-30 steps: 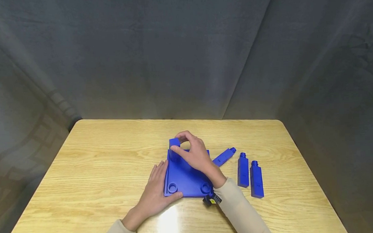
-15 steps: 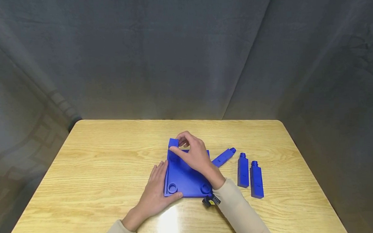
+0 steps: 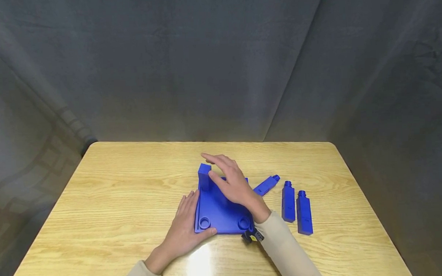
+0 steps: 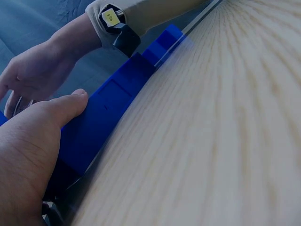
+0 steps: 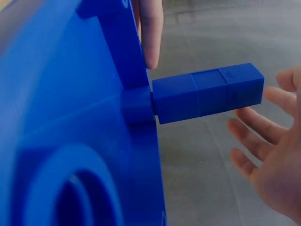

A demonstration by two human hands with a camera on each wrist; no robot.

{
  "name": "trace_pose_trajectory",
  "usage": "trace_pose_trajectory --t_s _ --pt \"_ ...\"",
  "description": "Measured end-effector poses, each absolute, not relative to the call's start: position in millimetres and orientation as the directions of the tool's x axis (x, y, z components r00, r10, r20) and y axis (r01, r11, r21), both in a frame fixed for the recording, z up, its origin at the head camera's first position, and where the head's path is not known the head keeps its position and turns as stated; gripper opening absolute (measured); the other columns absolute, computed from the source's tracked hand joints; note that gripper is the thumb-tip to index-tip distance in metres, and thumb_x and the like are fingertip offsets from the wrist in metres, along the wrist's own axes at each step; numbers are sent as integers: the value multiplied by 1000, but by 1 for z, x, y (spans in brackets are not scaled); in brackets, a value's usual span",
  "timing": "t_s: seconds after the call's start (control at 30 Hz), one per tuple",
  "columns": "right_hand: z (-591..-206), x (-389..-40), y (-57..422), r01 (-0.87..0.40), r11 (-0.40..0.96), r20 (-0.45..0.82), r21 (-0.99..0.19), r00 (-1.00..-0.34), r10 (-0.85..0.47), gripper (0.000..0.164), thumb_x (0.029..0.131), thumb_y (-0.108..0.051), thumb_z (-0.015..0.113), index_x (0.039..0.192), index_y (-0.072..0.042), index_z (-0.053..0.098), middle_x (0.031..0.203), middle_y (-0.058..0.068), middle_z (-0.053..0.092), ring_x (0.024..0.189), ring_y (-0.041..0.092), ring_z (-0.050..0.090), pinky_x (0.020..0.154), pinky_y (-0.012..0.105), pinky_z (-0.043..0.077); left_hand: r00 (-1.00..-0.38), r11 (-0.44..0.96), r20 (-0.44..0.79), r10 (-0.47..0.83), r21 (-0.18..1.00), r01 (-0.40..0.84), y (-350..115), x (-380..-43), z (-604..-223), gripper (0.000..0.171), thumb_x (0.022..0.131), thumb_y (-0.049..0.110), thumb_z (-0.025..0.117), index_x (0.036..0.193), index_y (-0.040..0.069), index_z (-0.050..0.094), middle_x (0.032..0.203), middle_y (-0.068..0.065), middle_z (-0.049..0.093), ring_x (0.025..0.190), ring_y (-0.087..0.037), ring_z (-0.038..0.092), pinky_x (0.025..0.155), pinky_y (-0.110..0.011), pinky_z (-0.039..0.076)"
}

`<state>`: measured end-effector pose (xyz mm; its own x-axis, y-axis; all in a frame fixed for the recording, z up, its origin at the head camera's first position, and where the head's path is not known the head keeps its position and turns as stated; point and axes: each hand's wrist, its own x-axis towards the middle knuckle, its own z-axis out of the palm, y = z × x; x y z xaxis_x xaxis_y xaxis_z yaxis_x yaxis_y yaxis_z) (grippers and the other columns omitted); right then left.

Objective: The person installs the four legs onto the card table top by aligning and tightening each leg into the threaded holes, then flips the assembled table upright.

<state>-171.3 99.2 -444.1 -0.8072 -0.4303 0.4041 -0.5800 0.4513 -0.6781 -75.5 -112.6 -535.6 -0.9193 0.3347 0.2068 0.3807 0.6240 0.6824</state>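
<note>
A blue post (image 3: 205, 177) stood upright at the eleven o'clock corner of a blue panel (image 3: 222, 213), which lay raised-rim side up on the wooden worktop (image 3: 117, 198). The right wrist view showed the post's foot at the corner's round socket, with a thin strip of its narrower neck visible between the two. The right hand (image 3: 232, 184) hovered at the post's two o'clock, thumb and fingers spread apart around its upper end without gripping it; whether a fingertip touched it I could not tell. The left hand (image 3: 182, 232) rested against the panel, its fingers straight along the nine o'clock edge and its thumb laid on the six o'clock edge. Round sockets showed at the panel's seven o'clock corner (image 3: 204, 223) and five o'clock corner (image 3: 244, 223). Toward two o'clock a slanting loose post (image 3: 266, 186) lay with its near end hidden by the right arm, its threaded neck pointing away. Around three to four o'clock lay a second post (image 3: 288, 202) and a third post (image 3: 304, 214), side by side and apart, necks toward twelve. Beige sleeves (image 3: 287, 249) covered both forearms, and grey curtains (image 3: 204, 73) hung beyond the worktop.
</note>
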Motion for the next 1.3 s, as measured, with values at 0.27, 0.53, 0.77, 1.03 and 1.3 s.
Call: trace_pose_trajectory --t_s 0.27,0.53,0.77,1.03,1.3 --pt "-442 -172 101 -598 456 354 -659 -782 -513 50 115 -20 51 165 -20 56 150 8 66 145 29 58 125 60 41 -922 616 198 334 694 372 -114 -75 -536 124 89 59 86 175 -3 21 179 -26 28 168 -44 24 140 -53 7" --pt "-444 -172 102 -604 480 358 -636 -783 -509 42 116 -21 57 157 -18 64 139 8 72 136 30 64 121 60 46 -923 618 191 335 695 368 -113 -75 -535 124 89 60 85 174 -4 20 180 -26 27 168 -44 23 138 -60 9" --pt "-444 -173 102 -580 508 377 -637 -809 -451 38 110 -22 71 146 -12 68 140 8 73 132 30 67 117 57 51 -919 627 203 337 680 380 -112 -76 -536 125 88 59 86 174 -4 20 179 -26 28 167 -44 24 140 -51 6" --pt "-447 -172 97 -550 562 389 -618 -835 -390 36 104 -28 82 131 -10 66 123 8 74 118 29 72 104 51 61 -921 624 203 333 684 377 -112 -76 -536 125 88 58 87 174 -4 21 179 -25 29 167 -44 25 140 -49 5" --pt "-445 -170 96 -538 565 377 -626 -843 -385 41 103 -30 83 134 -11 64 121 7 73 114 26 74 98 44 65 -919 622 202 338 685 379 -112 -76 -537 125 88 60 86 174 -3 21 180 -25 29 167 -44 24 140 -52 6"
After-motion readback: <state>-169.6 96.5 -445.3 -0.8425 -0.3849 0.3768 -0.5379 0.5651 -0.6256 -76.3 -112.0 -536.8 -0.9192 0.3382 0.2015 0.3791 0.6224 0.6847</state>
